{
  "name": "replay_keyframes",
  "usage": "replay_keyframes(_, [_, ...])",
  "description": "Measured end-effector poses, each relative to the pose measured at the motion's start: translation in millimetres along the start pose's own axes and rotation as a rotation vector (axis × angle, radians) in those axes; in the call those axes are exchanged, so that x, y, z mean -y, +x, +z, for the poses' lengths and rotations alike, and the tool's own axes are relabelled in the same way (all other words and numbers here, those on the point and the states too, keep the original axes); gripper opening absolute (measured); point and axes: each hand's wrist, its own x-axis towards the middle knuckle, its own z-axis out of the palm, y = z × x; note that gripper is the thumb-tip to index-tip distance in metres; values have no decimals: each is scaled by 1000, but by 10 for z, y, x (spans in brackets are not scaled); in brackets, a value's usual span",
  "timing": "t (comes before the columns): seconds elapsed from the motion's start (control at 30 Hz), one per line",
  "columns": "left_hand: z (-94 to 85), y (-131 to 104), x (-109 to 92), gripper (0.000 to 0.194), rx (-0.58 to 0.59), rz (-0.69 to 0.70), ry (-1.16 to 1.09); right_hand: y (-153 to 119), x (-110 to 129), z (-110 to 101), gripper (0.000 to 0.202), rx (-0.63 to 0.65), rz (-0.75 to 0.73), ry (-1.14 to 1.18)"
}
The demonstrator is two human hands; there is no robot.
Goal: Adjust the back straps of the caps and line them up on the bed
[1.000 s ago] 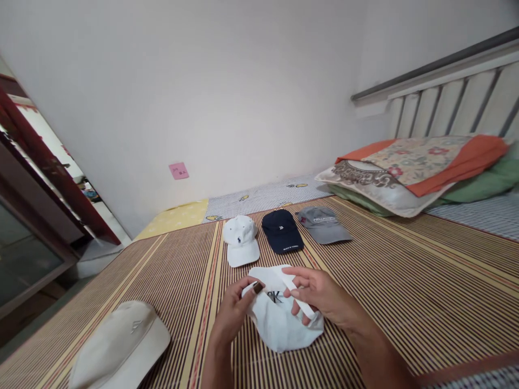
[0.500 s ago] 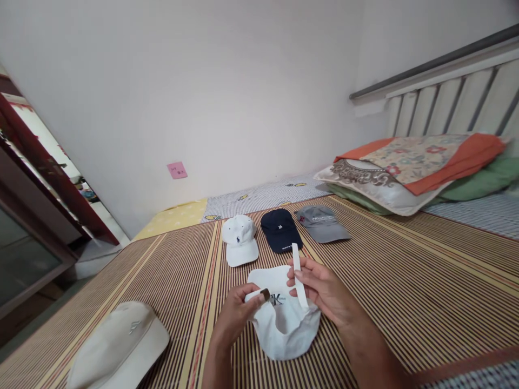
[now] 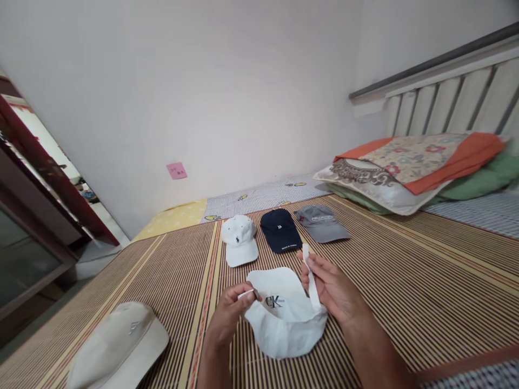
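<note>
A white baseball cap [image 3: 288,337] with dark "CK" lettering lies on the striped mat in front of me, its rear strap undone and the brim pointing away. My left hand [image 3: 229,313] pinches the short strap end with the small dark buckle [image 3: 254,293]. Between the fingers of my right hand [image 3: 330,283] is the long loose strap [image 3: 311,278], standing nearly upright. Beyond this cap sit a white cap with a small dark emblem [image 3: 240,237], a navy cap [image 3: 279,229] and a grey cap [image 3: 322,222] in a row.
At the near left lies a beige cap [image 3: 121,340]. The striped mat [image 3: 186,302] covers the bed. Stacked pillows [image 3: 421,162] rest at the far right below a radiator [image 3: 454,100]. A pink note [image 3: 176,170] is stuck on the wall. A doorway stands at the left.
My hands have moved apart, the right one shifting right with the long strap and the left one slightly left. The cap's rear opening is spread wider, and more lettering shows.
</note>
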Motion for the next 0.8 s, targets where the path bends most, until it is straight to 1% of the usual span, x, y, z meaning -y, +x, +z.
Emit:
replay_keyframes(0.1, [10, -8, 2, 39, 22, -26, -4, -34, -26, 60, 45, 105, 40, -126])
replay_keyframes(0.2, [7, -14, 13, 39, 23, -33, 2, -63, -78, 128, 40, 217, 46, -339])
replay_keyframes(0.3, [3, -17, 18, 38, 38, -53, 10, -86, -134, 197, 35, 291, 51, -529])
replay_keyframes(0.47, [5, -25, 14, 42, 69, -71, 1, -112, -209, 276, 24, 344, 17, -667])
replay_keyframes(0.53, [4, -29, 12, 41, 79, -82, -2, -119, -226, 289, 21, 359, 4, -707])
replay_keyframes(0.8, [-2, -42, 12, 39, 91, -85, 7, -123, -217, 299, 21, 383, 34, -734])
